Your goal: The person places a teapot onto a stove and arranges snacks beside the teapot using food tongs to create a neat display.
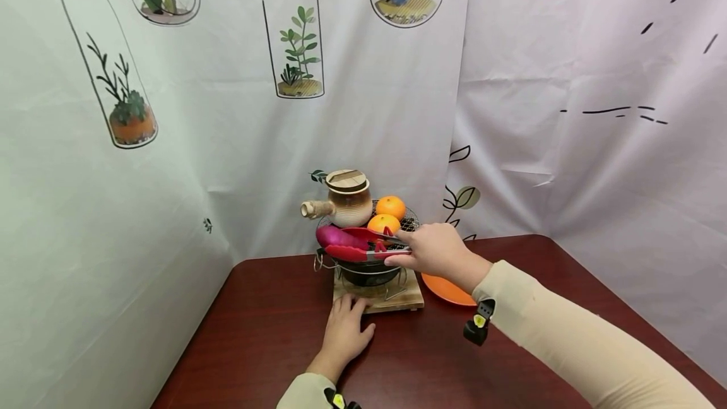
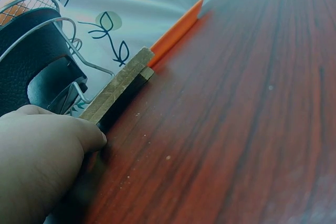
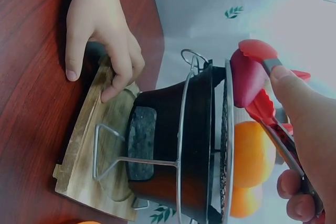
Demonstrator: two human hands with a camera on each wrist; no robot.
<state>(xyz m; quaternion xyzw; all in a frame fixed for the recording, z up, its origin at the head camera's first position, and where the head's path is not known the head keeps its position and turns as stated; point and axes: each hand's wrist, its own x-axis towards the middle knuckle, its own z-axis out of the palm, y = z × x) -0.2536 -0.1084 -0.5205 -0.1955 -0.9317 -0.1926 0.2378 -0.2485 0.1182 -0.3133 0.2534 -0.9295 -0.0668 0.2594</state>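
Observation:
My right hand grips metal tongs with red tips, which lie on both sides of a purple sweet potato. The sweet potato is on the wire grill rack at its left front. Below the rack stands a small black stove in a wire frame, on a wooden board. My left hand rests at the board's front left edge, fingers loosely extended over its top and thumb apart on the table side.
Behind the sweet potato, a brown-and-cream clay pot with a side handle and two oranges sit on the rack. An orange plate lies right of the board on the dark red table. Printed cloth hangs around the table.

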